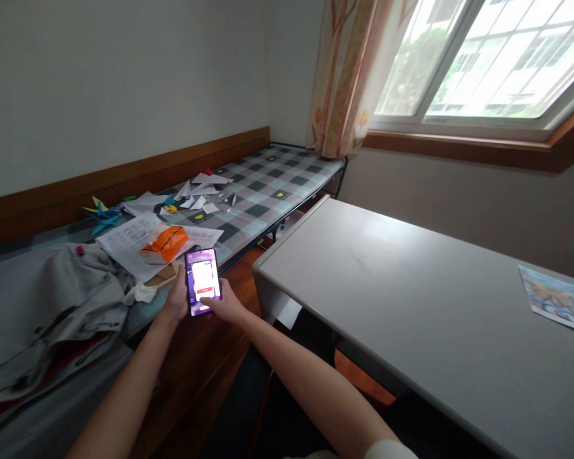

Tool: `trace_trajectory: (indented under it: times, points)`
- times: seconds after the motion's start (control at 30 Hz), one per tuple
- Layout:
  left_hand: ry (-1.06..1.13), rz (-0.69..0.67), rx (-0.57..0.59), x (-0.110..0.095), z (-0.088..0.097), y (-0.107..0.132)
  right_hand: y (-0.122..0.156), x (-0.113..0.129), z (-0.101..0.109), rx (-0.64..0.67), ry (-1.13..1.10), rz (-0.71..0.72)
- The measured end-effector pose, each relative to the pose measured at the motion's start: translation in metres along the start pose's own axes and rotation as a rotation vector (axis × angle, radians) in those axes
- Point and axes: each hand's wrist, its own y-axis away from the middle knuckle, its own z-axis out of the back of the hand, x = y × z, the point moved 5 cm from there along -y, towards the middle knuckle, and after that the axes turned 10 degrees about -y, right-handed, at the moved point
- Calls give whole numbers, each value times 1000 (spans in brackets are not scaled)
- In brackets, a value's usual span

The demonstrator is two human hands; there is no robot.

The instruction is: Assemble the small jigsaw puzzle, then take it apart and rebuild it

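White sleeve (390, 450) foremost, left grip (176, 297) and right grip (229, 305) around lit phone (203, 271).

Left hand (176, 298) and right hand (228, 306): bare. Right sleeve (387, 449): white, short. Trousers (234, 395): dark, detail obscured by shadow.

Grey-and-black checked bed (263, 182): left side, reaching the far corner.
Blue-and-yellow folded-paper shape (104, 220): left, on the bed.
Crumpled orange plastic wrapper (168, 243): on a white written sheet (122, 242).
Heaped grey cloth with red lining (43, 293): near left.
Pale glossy rectangular table (363, 268): right.
Colourful printed sheet (559, 299): on the table's right part.
Peach tree-patterned curtain (339, 83): far, beside the white-framed window (483, 64).
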Motion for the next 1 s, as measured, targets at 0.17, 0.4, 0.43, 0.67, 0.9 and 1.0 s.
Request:
trace_trajectory:
  times: [0.17, 0.4, 0.43, 0.67, 0.9, 1.0]
  points:
    - [-39, 14, 31, 0, -4, 2, 1, 2, 3, 4, 26, 2]
    - [-8, 31, 61, 1, -4, 3, -1, 0, 7, -19, 119, 4]
    - [-5, 27, 61, 0, -5, 3, -1, 0, 7, -14, 117, 4]
    - [-70, -31, -182, -6, 7, -4, 6, 2, 6, 14, 226, -3]
    - [-27, -90, -150, -9, 4, -7, 8, 2, 7, -2, 223, -26]
    - [-50, -114, -90, -8, -1, -5, 6, 1, 8, -4, 195, -19]
